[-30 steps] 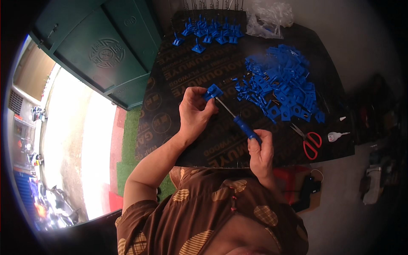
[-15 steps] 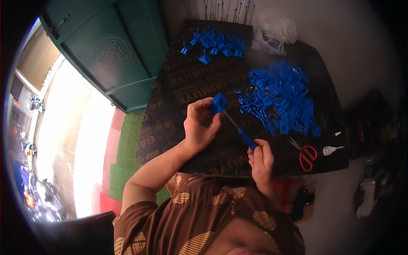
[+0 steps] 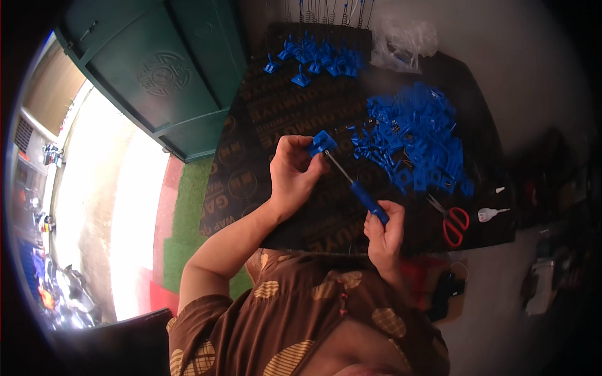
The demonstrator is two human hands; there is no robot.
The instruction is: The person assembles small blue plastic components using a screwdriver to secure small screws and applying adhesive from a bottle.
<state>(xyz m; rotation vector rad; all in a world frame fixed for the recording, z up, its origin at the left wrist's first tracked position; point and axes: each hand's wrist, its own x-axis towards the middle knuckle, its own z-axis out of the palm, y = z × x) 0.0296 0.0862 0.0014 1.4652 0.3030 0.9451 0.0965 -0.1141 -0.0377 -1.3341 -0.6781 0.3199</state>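
My left hand [image 3: 293, 172] pinches a small blue plastic part [image 3: 322, 143] between thumb and fingers above the table. In my right hand [image 3: 385, 233] is a screwdriver [image 3: 365, 196] with a blue handle, gripped at its end. Its thin metal shaft slants up to the left, and the tip meets the blue part or lies right beside it; the exact contact is too small to tell. To the right of the screwdriver lies a heap of loose blue plastic parts [image 3: 419, 135], with small blue pieces [image 3: 370, 147] along its left side.
The dark printed table [image 3: 251, 113] bears a group of blue assembled pieces [image 3: 316, 56], wire springs [image 3: 326, 14] and a clear plastic bag [image 3: 404, 45] at the back. Red-handled scissors [image 3: 456, 224] and a small white bottle [image 3: 492, 214] lie front right. A green door [image 3: 166, 75] stands left.
The screwdriver's handle has shifted slightly right and down with my right hand. The blue part has tilted a little in my left hand. The whole view has moved slightly.
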